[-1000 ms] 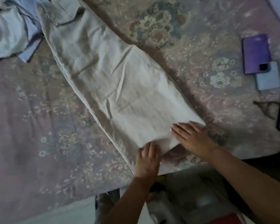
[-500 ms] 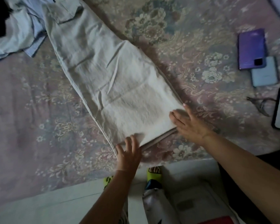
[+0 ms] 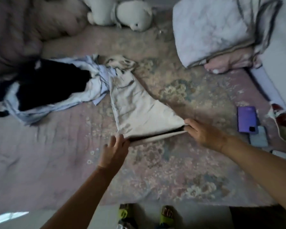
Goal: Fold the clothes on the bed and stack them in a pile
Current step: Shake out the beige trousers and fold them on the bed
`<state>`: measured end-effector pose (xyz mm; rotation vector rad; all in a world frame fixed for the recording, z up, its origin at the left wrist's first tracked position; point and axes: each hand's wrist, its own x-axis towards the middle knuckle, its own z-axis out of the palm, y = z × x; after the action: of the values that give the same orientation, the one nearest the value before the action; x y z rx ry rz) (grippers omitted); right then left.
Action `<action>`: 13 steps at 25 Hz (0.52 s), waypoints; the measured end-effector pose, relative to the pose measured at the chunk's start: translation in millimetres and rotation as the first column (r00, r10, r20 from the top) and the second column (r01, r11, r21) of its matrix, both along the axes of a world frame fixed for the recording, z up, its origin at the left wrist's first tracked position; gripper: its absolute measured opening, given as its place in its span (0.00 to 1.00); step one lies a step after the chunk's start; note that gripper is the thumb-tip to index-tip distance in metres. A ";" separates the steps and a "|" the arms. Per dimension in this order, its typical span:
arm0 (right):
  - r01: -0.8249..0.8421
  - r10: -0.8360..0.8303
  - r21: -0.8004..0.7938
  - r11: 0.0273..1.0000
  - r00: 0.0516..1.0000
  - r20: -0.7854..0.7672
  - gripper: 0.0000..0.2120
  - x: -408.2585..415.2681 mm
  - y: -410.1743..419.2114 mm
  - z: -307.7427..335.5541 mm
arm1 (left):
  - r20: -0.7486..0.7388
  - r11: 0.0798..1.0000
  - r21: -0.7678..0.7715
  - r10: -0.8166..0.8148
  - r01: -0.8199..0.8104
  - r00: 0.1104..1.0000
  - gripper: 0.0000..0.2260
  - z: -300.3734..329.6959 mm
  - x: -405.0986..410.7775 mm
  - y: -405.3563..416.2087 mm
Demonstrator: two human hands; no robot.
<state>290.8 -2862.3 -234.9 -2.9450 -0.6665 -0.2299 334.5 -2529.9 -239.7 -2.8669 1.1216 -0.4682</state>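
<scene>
We note beige trousers (image 3: 139, 109) mid-bed (image 3: 172, 162), near hem lifted. Left hand (image 3: 113, 152) grasps left hem corner; right hand (image 3: 205, 133) grasps right corner. Unfolded clothes heap (image 3: 53, 86) touching waistband end.

Bare bedspread (image 3: 40, 154) is lying open left of the trousers (image 3: 139, 111); heaped clothes (image 3: 48, 86) are crowding their far-left side, phones (image 3: 248, 119) are sitting to the right.
</scene>
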 end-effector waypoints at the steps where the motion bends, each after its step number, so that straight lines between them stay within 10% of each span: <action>1: -0.051 0.047 0.044 0.998 0.993 0.106 0.10 17.6 2.4 35.6 | 0.082 0.999 -0.026 0.041 -0.039 0.996 0.05 41.9 19.4 5.6; 6: -0.054 0.025 0.060 0.997 0.914 0.405 0.12 113.2 22.7 239.4 | 0.287 0.977 -0.151 0.186 -0.148 0.939 0.05 243.7 119.3 27.5; 13: 0.038 -0.074 0.094 0.995 0.906 0.417 0.16 166.9 37.8 433.8 | 0.236 0.966 -0.237 -0.049 0.107 0.971 0.04 443.1 221.4 69.0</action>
<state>457.6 -2824.5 198.9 -2.8525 -0.5962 -0.8950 555.9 -2461.0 203.4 -2.8766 1.2164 -0.9812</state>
